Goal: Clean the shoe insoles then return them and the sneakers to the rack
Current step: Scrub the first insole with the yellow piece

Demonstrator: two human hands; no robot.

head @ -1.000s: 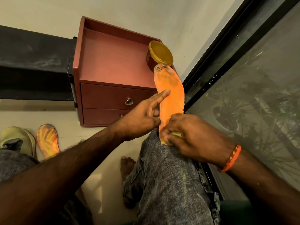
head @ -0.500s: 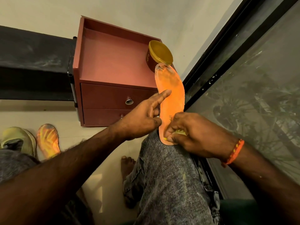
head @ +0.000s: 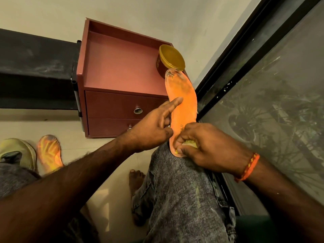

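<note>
An orange insole [head: 184,109] stands on my right knee, heel down, its worn toe end up near a gold-lidded tin. My left hand [head: 154,127] holds its left edge, index finger stretched across the surface and thumb at the side. My right hand [head: 206,146] grips a small yellow-green scrub pad [head: 190,142] and presses it on the insole's heel. A second orange insole [head: 49,151] lies on the floor at the left, beside a pale green sneaker [head: 17,153].
A reddish-brown cabinet with two drawers [head: 121,102] stands ahead, a gold-lidded tin [head: 171,60] on its top right corner. A black-framed glass door [head: 263,102] runs along the right. A dark ledge [head: 35,71] sits at left. My bare foot [head: 135,178] is on the floor.
My right hand has slid the scrub pad a little up and down over the insole's heel. The left hand and insole have stayed almost still.
</note>
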